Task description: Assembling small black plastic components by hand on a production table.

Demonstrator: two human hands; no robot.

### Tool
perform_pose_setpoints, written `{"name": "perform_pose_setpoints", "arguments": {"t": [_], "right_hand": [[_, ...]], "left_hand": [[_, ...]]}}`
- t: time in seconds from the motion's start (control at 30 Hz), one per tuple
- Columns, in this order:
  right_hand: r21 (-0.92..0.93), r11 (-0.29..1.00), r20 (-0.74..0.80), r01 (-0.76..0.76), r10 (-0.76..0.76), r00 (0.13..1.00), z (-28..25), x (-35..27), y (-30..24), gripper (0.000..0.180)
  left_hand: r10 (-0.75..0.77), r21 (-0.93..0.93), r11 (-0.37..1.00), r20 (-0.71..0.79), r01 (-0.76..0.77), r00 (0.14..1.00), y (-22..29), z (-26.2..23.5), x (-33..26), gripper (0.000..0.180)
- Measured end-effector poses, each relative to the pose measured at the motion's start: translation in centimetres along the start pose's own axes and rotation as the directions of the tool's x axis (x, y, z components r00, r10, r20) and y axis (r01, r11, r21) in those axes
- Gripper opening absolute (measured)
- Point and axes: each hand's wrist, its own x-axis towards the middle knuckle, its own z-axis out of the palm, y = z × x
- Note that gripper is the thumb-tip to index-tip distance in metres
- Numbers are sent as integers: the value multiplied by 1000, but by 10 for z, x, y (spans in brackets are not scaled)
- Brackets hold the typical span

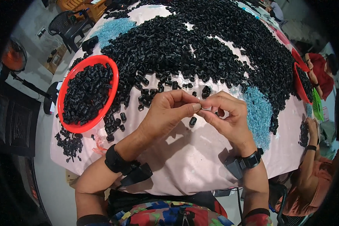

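Note:
My left hand (173, 106) and my right hand (226, 111) meet over the near part of the table, thumbs and forefingers pinched together. Between the fingertips sits a small piece, mostly covered; only a dark, thin bit of it shows, too little to tell its kind. Just below the fingers a short black cylindrical plastic part (193, 121) lies on the pale pink tablecloth (184, 162). Several more loose black parts (147, 96) lie beyond my left hand. To the right of my right hand spreads a heap of small clear-blue pieces (258, 116).
A huge pile of black plastic parts (169, 49) covers the far table. A red basin (115, 83) filled with black parts stands at left; tiny black pieces (69, 146) lie below it. More clear-blue pieces (115, 30) lie far left. At right, other people work beside another red basin (299, 88).

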Motion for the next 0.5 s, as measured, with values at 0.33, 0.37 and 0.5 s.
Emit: {"name": "perform_pose_setpoints", "arguments": {"t": [0.33, 0.37, 0.5], "right_hand": [[-20, 937, 98, -348, 348, 932, -11, -4, 11, 12], [-20, 938, 93, -347, 347, 933, -11, -5, 17, 12], [-142, 972, 197, -188, 214, 957, -11, -2, 18, 12]], "left_hand": [[163, 459, 886, -180, -64, 970, -9, -14, 6, 22], [255, 641, 762, -170, -90, 952, -11, -14, 9, 20], [487, 899, 338, 84, -276, 869, -17, -8, 27, 18]]}}
